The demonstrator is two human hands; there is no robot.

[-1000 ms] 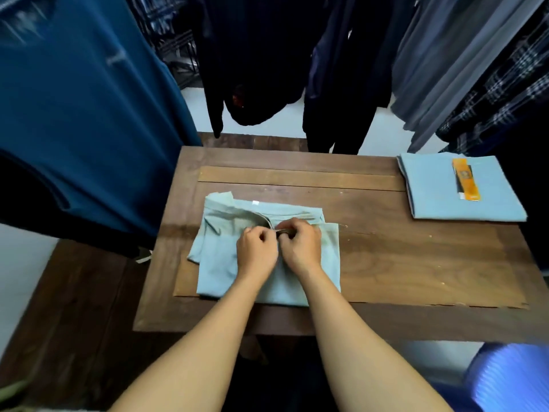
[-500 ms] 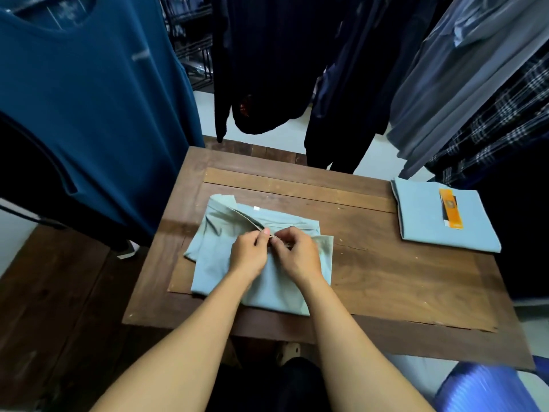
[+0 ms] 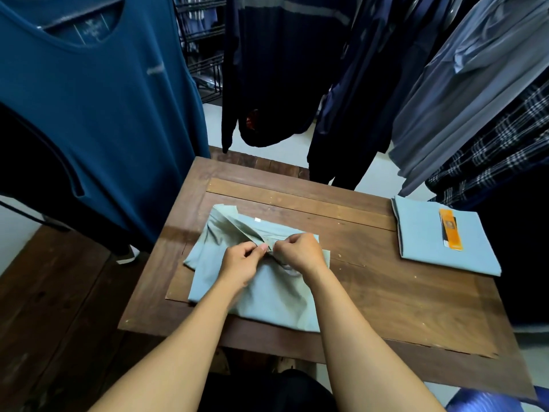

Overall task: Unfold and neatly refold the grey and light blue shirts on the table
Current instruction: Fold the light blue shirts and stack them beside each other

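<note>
Pinching grey shirt [image 3: 269,298], left hand [image 3: 237,264] and right hand [image 3: 300,252]; light blue shirt [image 3: 421,239] apart, folded.

A dark wooden table [image 3: 386,292], its top scuffed and flecked with pale specks and set with a flat panel bordered by a plank strip along the far side, carries two garments. The grey shirt [image 3: 276,295] lies partly folded on the left half of the top, its collar end toward the far side, its near edge close to the table's near edge and its left side bunched in loose folds. The light blue shirt [image 3: 421,233] lies well apart at the far right corner, folded into a flat rectangle, with an orange tag [image 3: 451,230] lying on its upper face.
</note>
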